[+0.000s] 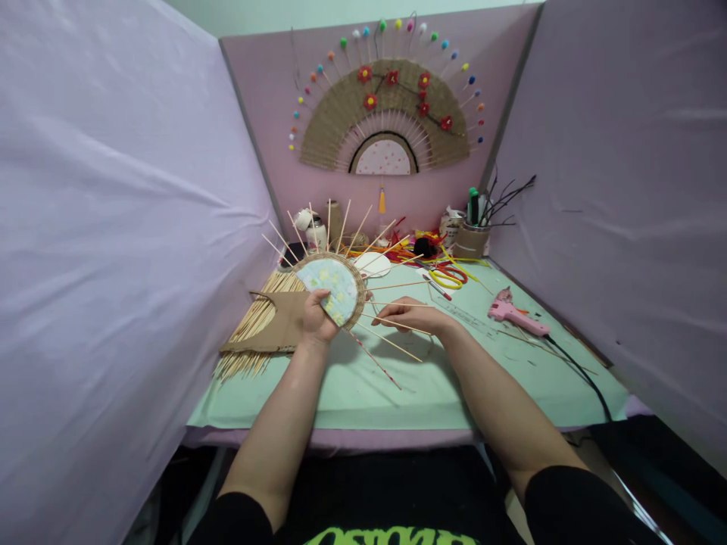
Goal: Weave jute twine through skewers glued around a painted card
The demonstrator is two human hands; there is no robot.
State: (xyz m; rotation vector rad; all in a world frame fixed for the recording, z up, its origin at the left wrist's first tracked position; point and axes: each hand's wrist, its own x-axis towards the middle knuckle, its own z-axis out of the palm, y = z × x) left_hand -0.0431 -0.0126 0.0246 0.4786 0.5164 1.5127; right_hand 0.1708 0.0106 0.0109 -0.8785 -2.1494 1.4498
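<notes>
My left hand (321,314) grips a half-round fan base (332,281) by its straight edge, thumb on top of the pale blue floral face. Brown twine is wound along its curved rim, and several thin wooden sticks fan outward from it. Among the sticks on the right side is my right hand (406,312), fingers bent and drawn together near the rim. A strand seems to run by its fingertips, but what they pinch is too small to make out. Under and left of the fan base lies a cut cardboard piece (284,322) on a heap of wooden sticks (244,363).
A pink glue gun (518,314) with a black cord lies at the right. Scissors (446,278), a marker and a clear ruler (466,314) are behind my right hand. Pipe cleaners, jars and a pot of twigs (471,241) line the back. A decorated fan (391,98) hangs on the wall.
</notes>
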